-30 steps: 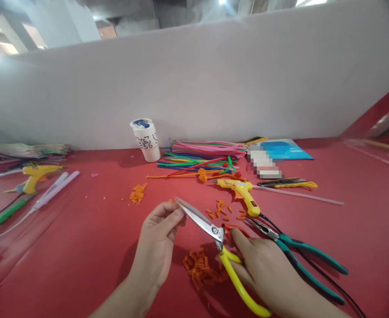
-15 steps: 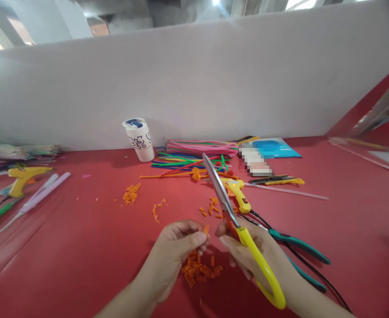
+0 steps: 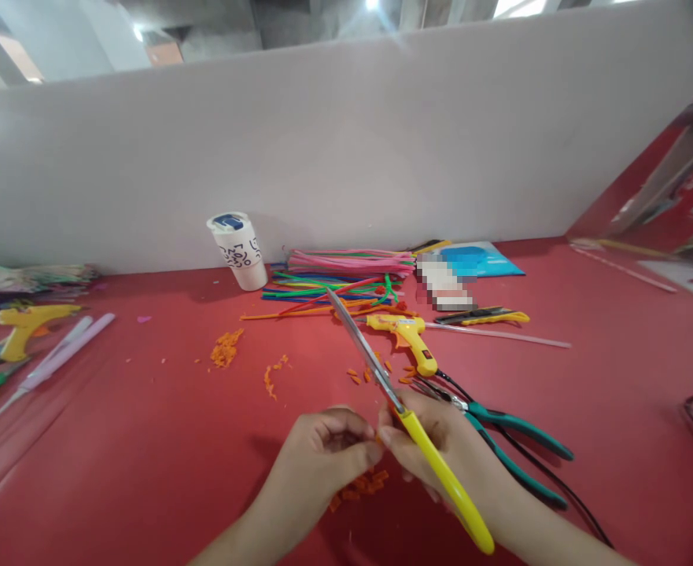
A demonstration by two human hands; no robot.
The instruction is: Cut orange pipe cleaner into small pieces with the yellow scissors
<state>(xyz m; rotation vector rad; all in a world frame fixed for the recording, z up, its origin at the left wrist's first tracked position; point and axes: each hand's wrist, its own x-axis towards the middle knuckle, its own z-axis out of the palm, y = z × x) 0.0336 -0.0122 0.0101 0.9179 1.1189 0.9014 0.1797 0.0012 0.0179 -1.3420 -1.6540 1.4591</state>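
Observation:
My left hand (image 3: 328,460) is closed in a pinch on a small orange piece (image 3: 377,439), mostly hidden by the fingertips. Scissors with yellow handles (image 3: 432,460) rest in my right hand (image 3: 461,444), their blades pointing up and away to the left. The right thumb and fingertips meet the left fingertips at the orange piece. Below the hands lies a pile of cut orange strips (image 3: 366,486), partly covered by my left hand. Several pointed orange bits (image 3: 355,378) lie just beyond, near a yellow glue gun (image 3: 408,334).
Green-handled pliers (image 3: 517,428) lie beside my right hand. Orange scraps (image 3: 226,349) sit to the left. A white cup (image 3: 240,255), bundled pipe cleaners (image 3: 346,263) and a yellow-black cutter (image 3: 488,316) are farther back. Another glue gun (image 3: 19,330) lies far left.
My hands have come together, and the right fingertips now reach the orange piece. The scissors have swung left with my right hand. The view has shifted slightly.

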